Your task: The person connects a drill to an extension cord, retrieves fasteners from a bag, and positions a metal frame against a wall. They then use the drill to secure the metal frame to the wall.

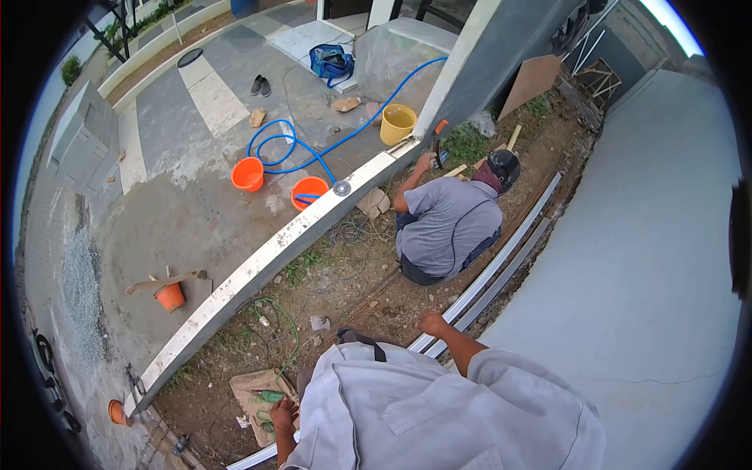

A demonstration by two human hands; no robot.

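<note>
My left hand (284,413) hangs low, fingers loosely curled, with nothing visible in it. Beside it, a green power tool (272,395) lies on a brown paper sack (249,388) on the soil. My right hand (432,323) is out to the right, closed like a fist, with no object showing in it. It is close to the long silver metal channels (501,253) that run along the wall's foot. Ahead, a co-worker in a grey shirt (454,223) squats on the ground. That person's raised hand holds a hammer with an orange grip (440,127).
A low concrete wall (258,270) curves along the left, with a grinding disc (341,188) on top. Beyond it are orange buckets (247,174), a yellow bucket (398,124), a blue hose (345,142) and a gravel pile (78,290). A tall grey wall (627,258) bounds the right.
</note>
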